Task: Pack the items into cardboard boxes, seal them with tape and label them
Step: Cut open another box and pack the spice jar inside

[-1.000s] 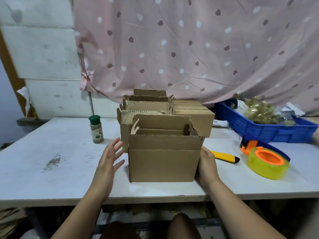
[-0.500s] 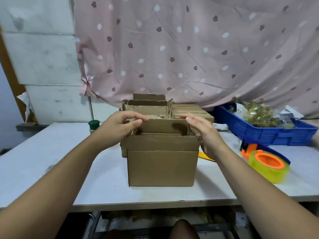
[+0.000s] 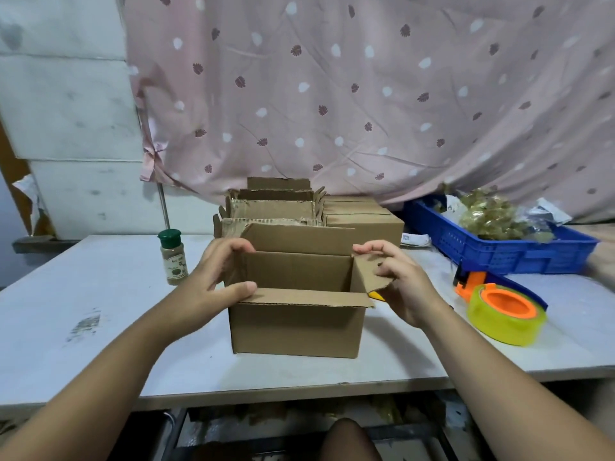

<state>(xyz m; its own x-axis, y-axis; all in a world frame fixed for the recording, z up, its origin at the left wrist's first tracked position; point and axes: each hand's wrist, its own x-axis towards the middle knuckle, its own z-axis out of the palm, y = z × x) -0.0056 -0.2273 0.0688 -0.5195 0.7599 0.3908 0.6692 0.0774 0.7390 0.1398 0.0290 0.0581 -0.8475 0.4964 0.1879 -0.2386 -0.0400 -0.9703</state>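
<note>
An open cardboard box (image 3: 294, 327) stands at the table's front middle, its inside visible and its flaps spread. My left hand (image 3: 213, 281) grips the left side flap, thumb on the near flap's corner. My right hand (image 3: 399, 281) holds the right side flap, bent outward. A small spice jar (image 3: 172, 257) with a green cap stands left of the box. A yellow tape roll on an orange dispenser (image 3: 506, 311) lies to the right.
Several more cardboard boxes (image 3: 276, 211) are stacked behind the front box, with closed ones (image 3: 362, 217) at their right. A blue crate (image 3: 499, 247) of packaged items sits at the back right. A yellow knife tip (image 3: 377, 296) peeks out behind the right flap. The white table (image 3: 100, 294) ends near me.
Both hands rose from the box's sides to its top and now pull the side flaps outward. The box's inside has come into view.
</note>
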